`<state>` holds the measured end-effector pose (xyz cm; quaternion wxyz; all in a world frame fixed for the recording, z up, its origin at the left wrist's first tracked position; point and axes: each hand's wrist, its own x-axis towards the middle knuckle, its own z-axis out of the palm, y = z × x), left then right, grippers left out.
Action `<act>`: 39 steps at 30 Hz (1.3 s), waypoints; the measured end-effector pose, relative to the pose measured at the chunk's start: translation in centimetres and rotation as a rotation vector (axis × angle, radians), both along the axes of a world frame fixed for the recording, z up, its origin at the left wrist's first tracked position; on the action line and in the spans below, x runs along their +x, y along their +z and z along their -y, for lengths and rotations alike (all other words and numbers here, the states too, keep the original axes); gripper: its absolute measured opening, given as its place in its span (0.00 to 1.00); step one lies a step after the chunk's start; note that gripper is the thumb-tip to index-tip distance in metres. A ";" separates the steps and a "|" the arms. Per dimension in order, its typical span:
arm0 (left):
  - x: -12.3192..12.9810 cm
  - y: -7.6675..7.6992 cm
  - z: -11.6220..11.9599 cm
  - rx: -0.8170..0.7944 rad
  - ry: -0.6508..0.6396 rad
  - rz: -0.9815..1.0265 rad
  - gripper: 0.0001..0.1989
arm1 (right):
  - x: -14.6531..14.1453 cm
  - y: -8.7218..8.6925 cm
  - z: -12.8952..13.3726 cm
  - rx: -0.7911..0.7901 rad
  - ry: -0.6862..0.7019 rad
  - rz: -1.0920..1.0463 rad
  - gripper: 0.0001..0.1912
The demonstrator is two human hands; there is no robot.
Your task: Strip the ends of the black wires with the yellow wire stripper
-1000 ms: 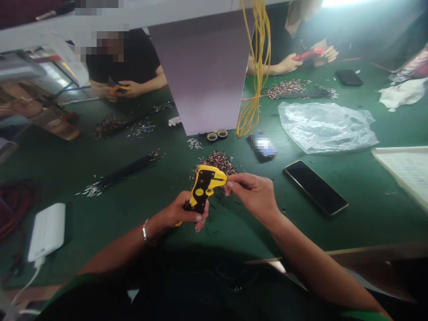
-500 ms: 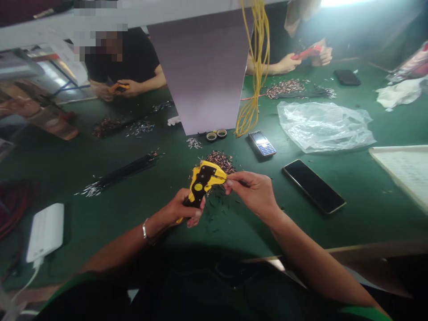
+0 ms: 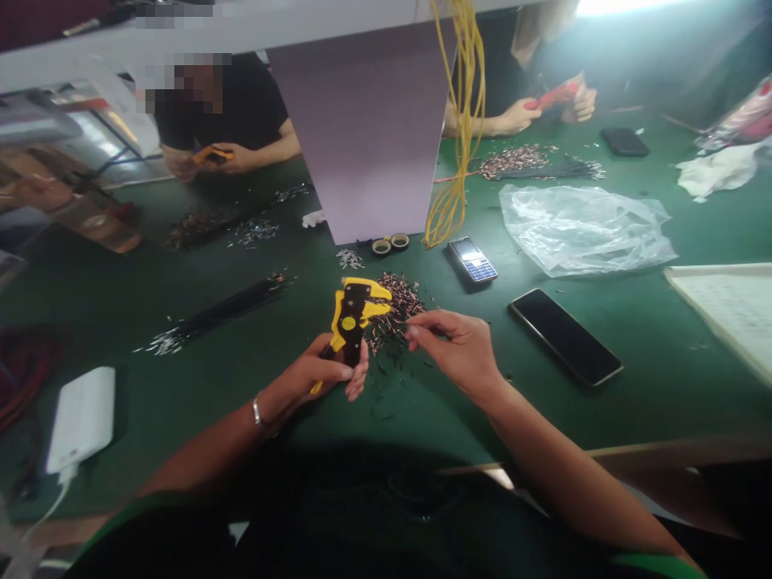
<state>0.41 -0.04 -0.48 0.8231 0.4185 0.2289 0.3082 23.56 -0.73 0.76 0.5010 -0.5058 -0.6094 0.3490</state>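
My left hand is wrapped round the handles of a yellow and black wire stripper, held upright with its jaws pointing right. The fingers of my right hand are closed in a pinch just right of those jaws, apart from them. A thin dark wire end shows at the fingertips; the rest of it is hidden by the hand. Beneath and behind the stripper lies a pile of short black and copper-coloured wire pieces. To the left rests a bundle of black wires with whitish ends.
A keypad phone and a black smartphone lie right of the pile. A plastic bag is beyond them. Yellow cables hang beside an upright panel. A white power bank lies at left. Two people work opposite with hand tools.
The stripper has moved left and slightly up with my left hand, away from my right fingertips. Its jaws look wider apart. My right hand has hardly moved.
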 end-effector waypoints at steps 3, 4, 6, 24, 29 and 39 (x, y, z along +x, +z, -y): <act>0.1 -0.1 0.0 0.025 0.073 -0.008 0.12 | -0.1 0.0 0.2 0.022 0.020 0.041 0.06; 0.1 -0.1 -0.1 0.035 0.099 -0.016 0.13 | -0.2 0.0 0.3 0.032 0.030 0.058 0.06; 0.1 -0.1 -0.1 0.060 0.151 -0.047 0.13 | -0.5 -0.2 0.4 0.053 0.059 0.100 0.07; 0.8 0.0 0.4 0.186 0.244 -0.157 0.12 | -2.3 -0.8 1.5 -0.041 0.332 0.169 0.09; 0.6 0.0 0.2 0.161 0.271 -0.150 0.13 | -1.9 -0.6 1.2 -0.060 0.298 0.166 0.08; 0.2 0.5 -0.1 0.171 0.159 -0.065 0.18 | -1.5 -0.2 1.0 -0.087 0.105 0.011 0.06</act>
